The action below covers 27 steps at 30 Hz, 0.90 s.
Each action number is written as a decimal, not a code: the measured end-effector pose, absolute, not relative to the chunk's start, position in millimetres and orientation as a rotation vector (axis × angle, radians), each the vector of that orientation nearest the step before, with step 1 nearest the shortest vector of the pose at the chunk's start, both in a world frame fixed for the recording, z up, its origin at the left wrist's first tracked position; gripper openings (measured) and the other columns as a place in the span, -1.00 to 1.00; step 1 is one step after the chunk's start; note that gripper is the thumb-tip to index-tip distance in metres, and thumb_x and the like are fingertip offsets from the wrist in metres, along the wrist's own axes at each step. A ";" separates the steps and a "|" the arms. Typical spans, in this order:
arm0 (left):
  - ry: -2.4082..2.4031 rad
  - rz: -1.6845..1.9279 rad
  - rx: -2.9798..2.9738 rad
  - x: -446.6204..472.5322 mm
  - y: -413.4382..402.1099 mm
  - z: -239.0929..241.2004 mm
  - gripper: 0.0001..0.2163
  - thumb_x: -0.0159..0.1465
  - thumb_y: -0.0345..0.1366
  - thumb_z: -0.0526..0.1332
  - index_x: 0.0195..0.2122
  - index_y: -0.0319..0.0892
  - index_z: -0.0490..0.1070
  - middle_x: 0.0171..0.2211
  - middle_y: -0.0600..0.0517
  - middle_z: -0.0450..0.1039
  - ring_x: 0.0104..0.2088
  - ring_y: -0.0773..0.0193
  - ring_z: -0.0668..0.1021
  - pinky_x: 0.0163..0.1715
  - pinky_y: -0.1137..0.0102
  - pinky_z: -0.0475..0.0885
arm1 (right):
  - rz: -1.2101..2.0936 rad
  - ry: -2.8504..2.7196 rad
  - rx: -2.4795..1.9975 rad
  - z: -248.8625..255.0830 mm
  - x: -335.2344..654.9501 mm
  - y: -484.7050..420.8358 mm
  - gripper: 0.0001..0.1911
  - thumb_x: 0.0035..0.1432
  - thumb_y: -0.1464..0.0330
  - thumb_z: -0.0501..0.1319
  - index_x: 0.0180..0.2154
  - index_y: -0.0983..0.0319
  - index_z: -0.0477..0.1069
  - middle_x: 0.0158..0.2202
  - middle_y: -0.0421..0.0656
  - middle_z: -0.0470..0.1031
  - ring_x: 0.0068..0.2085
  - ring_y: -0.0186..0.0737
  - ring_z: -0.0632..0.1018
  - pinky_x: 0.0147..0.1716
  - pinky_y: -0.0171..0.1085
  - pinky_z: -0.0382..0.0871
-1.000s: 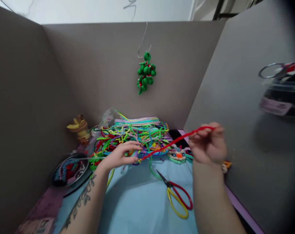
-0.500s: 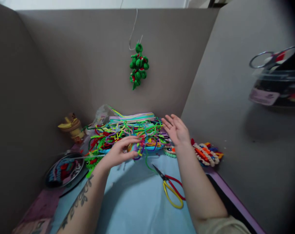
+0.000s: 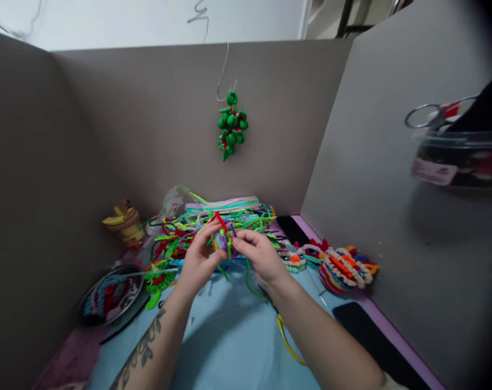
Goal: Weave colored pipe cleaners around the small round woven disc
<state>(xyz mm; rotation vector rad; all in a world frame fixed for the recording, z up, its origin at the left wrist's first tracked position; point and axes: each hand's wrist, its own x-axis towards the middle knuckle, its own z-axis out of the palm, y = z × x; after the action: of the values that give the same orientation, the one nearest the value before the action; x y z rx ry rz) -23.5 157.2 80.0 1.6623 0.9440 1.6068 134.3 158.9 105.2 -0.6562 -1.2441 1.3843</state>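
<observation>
First, at far left, a round dish (image 3: 111, 295) sits on the surface (image 3: 230, 341), a grey rod reaching over it. Behind it stands a pot (image 3: 126, 225) with yellow on top. Next right lies a green figure (image 3: 159, 279). Centrally, the left hand (image 3: 201, 257) pinches a multicoloured piece (image 3: 222, 244) between thumb and fingers, in front of the stem pile (image 3: 246, 219) and clear of the surface. Above hangs a green ornament (image 3: 232, 127). At the piece's right edge, the right hand (image 3: 260, 254) pinches it with thumb and fingertips; the exact strand gripped cannot be told. Scissors (image 3: 286, 344) lie partly hidden beneath the right forearm. Farther right rests a striped item (image 3: 345, 268); a tub (image 3: 461, 160) is at the right wall.
</observation>
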 end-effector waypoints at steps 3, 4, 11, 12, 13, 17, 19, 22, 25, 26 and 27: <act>0.916 1.569 1.624 -21.3 155.2 83.8 -0.62 0.12 -0.21 0.34 -0.01 -0.08 0.47 0.11 -0.11 0.38 0.18 0.02 0.34 0.20 0.14 0.18 | 1.438 -1.150 -0.650 103.6 133.3 159.6 -0.74 -0.06 0.23 0.34 -0.55 0.25 0.36 -0.58 -0.31 0.30 -0.51 -0.40 0.26 -0.47 -0.37 0.14; 0.916 1.573 1.601 -20.1 154.2 85.7 -0.63 0.12 -0.23 0.34 -0.02 -0.09 0.47 0.10 -0.12 0.39 0.17 0.02 0.35 0.20 0.14 0.18 | 1.454 -1.126 -0.649 103.0 132.5 159.7 -0.74 -0.07 0.23 0.34 -0.55 0.25 0.35 -0.58 -0.31 0.30 -0.51 -0.40 0.26 -0.47 -0.38 0.14; 0.992 1.668 1.617 -10.4 147.3 92.8 -0.68 0.11 -0.30 0.34 -0.07 -0.09 0.50 0.06 -0.09 0.42 0.14 0.03 0.39 0.17 0.15 0.24 | 1.428 -1.053 -0.651 95.3 120.1 156.6 -0.73 -0.02 0.19 0.31 -0.50 0.24 0.34 -0.54 -0.29 0.27 -0.48 -0.39 0.23 -0.47 -0.38 0.13; 0.999 1.676 1.629 -9.0 146.6 91.9 -0.68 0.12 -0.30 0.33 -0.07 -0.08 0.50 0.07 -0.09 0.41 0.14 0.03 0.39 0.16 0.16 0.24 | 1.401 -1.042 -0.660 94.0 118.0 155.4 -0.72 -0.01 0.19 0.30 -0.50 0.24 0.34 -0.55 -0.30 0.26 -0.48 -0.39 0.22 -0.47 -0.38 0.13; 1.009 1.682 1.636 -7.5 145.9 90.9 -0.69 0.12 -0.31 0.33 -0.07 -0.07 0.49 0.08 -0.09 0.40 0.15 0.04 0.39 0.17 0.16 0.23 | 1.371 -1.032 -0.670 92.7 115.9 154.3 -0.72 0.00 0.18 0.30 -0.50 0.24 0.34 -0.54 -0.30 0.26 -0.48 -0.39 0.22 -0.47 -0.38 0.13; 1.067 1.681 1.585 -1.1 144.1 87.9 -0.69 0.12 -0.30 0.32 -0.08 -0.08 0.50 0.10 -0.08 0.38 0.15 0.04 0.38 0.14 0.20 0.27 | 1.253 -1.039 -0.704 87.4 111.7 153.0 -0.73 0.07 0.17 0.25 -0.45 0.23 0.34 -0.49 -0.28 0.28 -0.45 -0.37 0.25 -0.43 -0.38 0.18; 1.067 1.676 1.550 0.8 144.5 87.0 -0.69 0.11 -0.29 0.33 -0.09 -0.10 0.50 0.09 -0.09 0.39 0.15 0.05 0.39 0.13 0.22 0.28 | 1.234 -1.059 -0.715 86.8 113.3 155.0 -0.73 0.08 0.16 0.24 -0.46 0.23 0.34 -0.50 -0.28 0.28 -0.45 -0.37 0.25 -0.43 -0.38 0.18; 1.065 1.687 1.440 0.3 146.8 84.4 -0.65 0.09 -0.26 0.35 -0.07 -0.12 0.47 0.04 -0.08 0.42 0.09 0.07 0.43 0.06 0.25 0.35 | 1.270 -1.113 -0.699 89.9 119.2 159.0 -0.73 0.06 0.17 0.26 -0.48 0.24 0.36 -0.52 -0.28 0.28 -0.46 -0.37 0.26 -0.44 -0.38 0.16; 1.090 1.723 1.231 -2.2 150.2 81.4 -0.56 0.08 -0.19 0.35 -0.01 -0.09 0.39 -0.01 -0.07 0.43 -0.09 0.16 0.52 -0.15 0.32 0.46 | 1.314 -1.171 -0.649 94.6 124.1 161.2 -0.74 0.07 0.18 0.26 -0.46 0.24 0.41 -0.50 -0.27 0.34 -0.45 -0.36 0.28 -0.41 -0.37 0.19; 1.081 1.732 1.171 -2.9 151.1 81.0 -0.54 0.06 -0.17 0.36 0.01 -0.07 0.37 -0.01 -0.06 0.42 -0.15 0.19 0.53 -0.22 0.35 0.47 | 1.325 -1.172 -0.639 95.7 124.8 161.3 -0.75 0.07 0.19 0.26 -0.46 0.25 0.42 -0.51 -0.26 0.34 -0.45 -0.36 0.28 -0.41 -0.36 0.19; 1.058 1.735 1.127 -3.3 151.8 81.1 -0.52 0.05 -0.16 0.37 0.01 -0.05 0.36 -0.01 -0.06 0.41 -0.19 0.22 0.53 -0.27 0.37 0.47 | 1.341 -1.160 -0.636 96.5 125.0 161.2 -0.75 0.06 0.20 0.27 -0.48 0.25 0.41 -0.52 -0.27 0.33 -0.46 -0.36 0.27 -0.42 -0.36 0.18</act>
<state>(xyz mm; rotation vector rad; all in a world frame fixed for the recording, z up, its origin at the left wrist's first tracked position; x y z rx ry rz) -3.3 151.8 81.1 1.1268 1.0578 1.7351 125.0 161.2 96.5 -0.6359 -1.1598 1.3414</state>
